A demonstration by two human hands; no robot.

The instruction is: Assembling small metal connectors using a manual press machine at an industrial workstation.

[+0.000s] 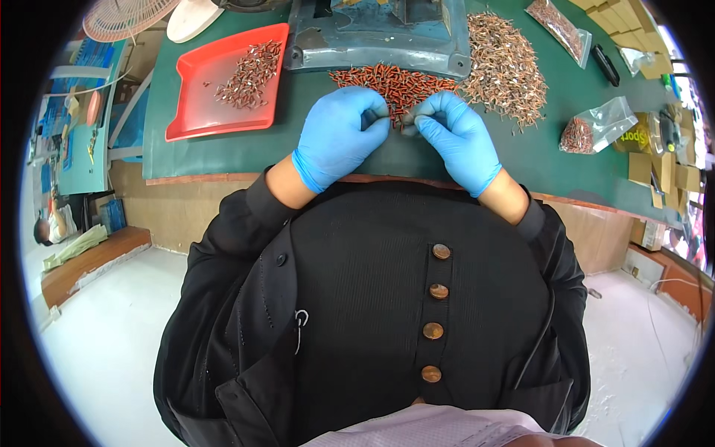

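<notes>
A heap of small red-and-dark cylindrical parts lies on the green table in front of me. At its near edge my left hand, in a blue glove, has thumb and fingers pinched together. Whatever is between those fingertips is too small to make out. Facing it, my gloved right hand is also closed in a pinch, its darkened fingertips almost meeting the left ones. A few red pieces show between the two hands. Right of the heap spreads a larger pile of small silver-and-brown parts.
A red tray with small metallic parts stands at left. Behind the heap sits a dark blue-grey casing. Clear bags of parts, a black marker-like object and cardboard boxes are at right. A fan stands far left.
</notes>
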